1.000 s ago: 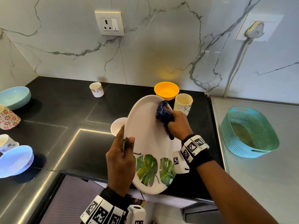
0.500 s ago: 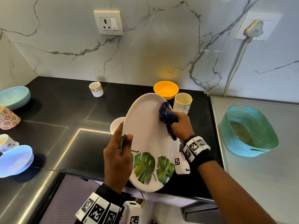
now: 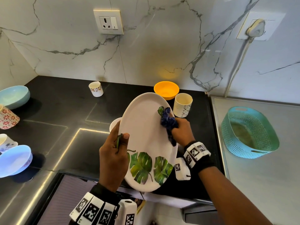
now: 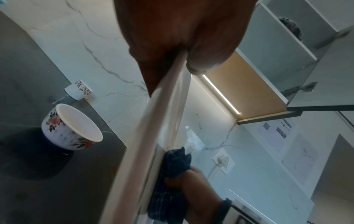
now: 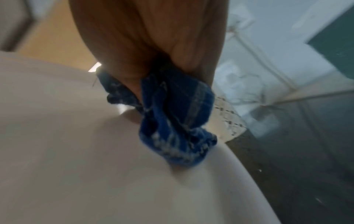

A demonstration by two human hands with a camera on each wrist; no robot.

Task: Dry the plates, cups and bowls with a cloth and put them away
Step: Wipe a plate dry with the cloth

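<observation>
The oval plate [image 3: 146, 137] is held tilted above the tabletop [image 3: 65, 114], its rim pinched by the left hand [image 3: 113, 159], so its face can be wiped by the bunched blue cloth [image 3: 168, 121] gripped in the right hand [image 3: 182, 130].

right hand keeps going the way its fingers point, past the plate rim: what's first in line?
Probably the patterned white cup. The right hand, gripping the blue cloth against the plate, points up and away toward the wall; that cup stands just beyond the rim, the orange bowl behind it. Depth is uncertain.
</observation>
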